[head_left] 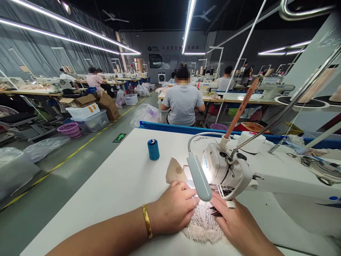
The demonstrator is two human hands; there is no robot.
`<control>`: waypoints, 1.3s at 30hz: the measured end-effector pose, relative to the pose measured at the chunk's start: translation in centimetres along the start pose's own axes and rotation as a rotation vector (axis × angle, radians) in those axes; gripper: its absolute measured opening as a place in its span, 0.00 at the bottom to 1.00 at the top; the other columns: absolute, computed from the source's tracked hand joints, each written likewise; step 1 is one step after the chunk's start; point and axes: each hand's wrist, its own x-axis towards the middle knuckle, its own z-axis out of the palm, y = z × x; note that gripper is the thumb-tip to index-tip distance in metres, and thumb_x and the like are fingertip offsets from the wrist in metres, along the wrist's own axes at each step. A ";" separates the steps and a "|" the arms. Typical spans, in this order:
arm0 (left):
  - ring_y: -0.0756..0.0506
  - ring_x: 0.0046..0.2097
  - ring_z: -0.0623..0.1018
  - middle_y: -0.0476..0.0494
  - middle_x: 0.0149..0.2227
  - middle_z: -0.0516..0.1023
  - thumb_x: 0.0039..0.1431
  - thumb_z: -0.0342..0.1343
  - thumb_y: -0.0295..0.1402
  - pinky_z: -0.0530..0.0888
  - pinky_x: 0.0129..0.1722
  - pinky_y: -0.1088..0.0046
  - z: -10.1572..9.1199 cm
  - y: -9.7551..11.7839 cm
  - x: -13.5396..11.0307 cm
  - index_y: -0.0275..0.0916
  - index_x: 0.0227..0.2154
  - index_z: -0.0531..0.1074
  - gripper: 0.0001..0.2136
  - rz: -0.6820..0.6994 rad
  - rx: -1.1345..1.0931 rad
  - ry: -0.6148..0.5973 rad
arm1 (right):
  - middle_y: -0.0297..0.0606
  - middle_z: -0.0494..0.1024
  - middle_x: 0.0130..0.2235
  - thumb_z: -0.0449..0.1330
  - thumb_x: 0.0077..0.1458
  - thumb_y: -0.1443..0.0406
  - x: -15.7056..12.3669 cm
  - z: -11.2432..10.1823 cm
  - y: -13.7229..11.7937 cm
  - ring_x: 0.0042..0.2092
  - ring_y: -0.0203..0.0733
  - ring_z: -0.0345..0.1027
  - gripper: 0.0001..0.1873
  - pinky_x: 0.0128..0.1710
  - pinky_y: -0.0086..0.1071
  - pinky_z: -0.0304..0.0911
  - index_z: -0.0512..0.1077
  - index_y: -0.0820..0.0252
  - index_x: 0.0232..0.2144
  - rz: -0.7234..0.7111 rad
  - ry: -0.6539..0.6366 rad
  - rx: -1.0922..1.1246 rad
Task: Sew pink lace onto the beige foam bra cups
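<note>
Lamp [201, 179] covers part of pale fabric [204, 224]; forearms [106, 231] cut off by bottom edge.

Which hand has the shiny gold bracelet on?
The left hand, touching the lacy fabric: a gold bracelet circles its wrist, while the right hand shows none.

**Along the workshop floor** [80, 170]

A purple plastic basket [69, 131] stands by a clear storage bin [93, 122] bearing a white box [83, 111]. A yellow stripe [66, 157] passes a green arrow sign [119, 138]. Ahead sits a co-worker [183, 103], back turned.
</note>
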 end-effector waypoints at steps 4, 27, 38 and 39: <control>0.37 0.45 0.76 0.37 0.50 0.79 0.67 0.52 0.34 0.71 0.44 0.56 0.1 0.1 0.0 0.40 0.51 0.73 0.13 0.026 0.058 -0.003 | 0.37 0.74 0.64 0.52 0.54 0.73 0.0 0.0 0.0 0.56 0.51 0.74 0.42 0.46 0.37 0.77 0.63 0.43 0.69 -0.005 -0.002 0.004; 0.35 0.50 0.79 0.36 0.53 0.80 0.66 0.53 0.31 0.75 0.50 0.51 0.4 0.0 0.0 0.38 0.46 0.74 0.09 0.063 0.022 0.102 | 0.46 0.81 0.51 0.51 0.52 0.74 0.5 -0.8 -0.1 0.45 0.51 0.78 0.27 0.34 0.36 0.77 0.76 0.52 0.50 -0.063 0.074 0.006; 0.34 0.51 0.79 0.37 0.55 0.80 0.67 0.51 0.30 0.77 0.47 0.49 0.5 0.2 0.0 0.38 0.48 0.75 0.11 0.063 0.031 0.147 | 0.44 0.81 0.53 0.51 0.54 0.73 0.2 0.8 0.8 0.48 0.51 0.78 0.35 0.39 0.39 0.78 0.70 0.48 0.63 -0.061 0.117 0.028; 0.34 0.50 0.79 0.37 0.55 0.80 0.67 0.51 0.30 0.77 0.47 0.50 0.5 0.2 0.0 0.39 0.48 0.75 0.11 0.064 0.033 0.150 | 0.44 0.81 0.53 0.51 0.55 0.73 0.3 0.7 0.7 0.48 0.51 0.78 0.35 0.38 0.38 0.78 0.71 0.47 0.63 -0.061 0.116 0.036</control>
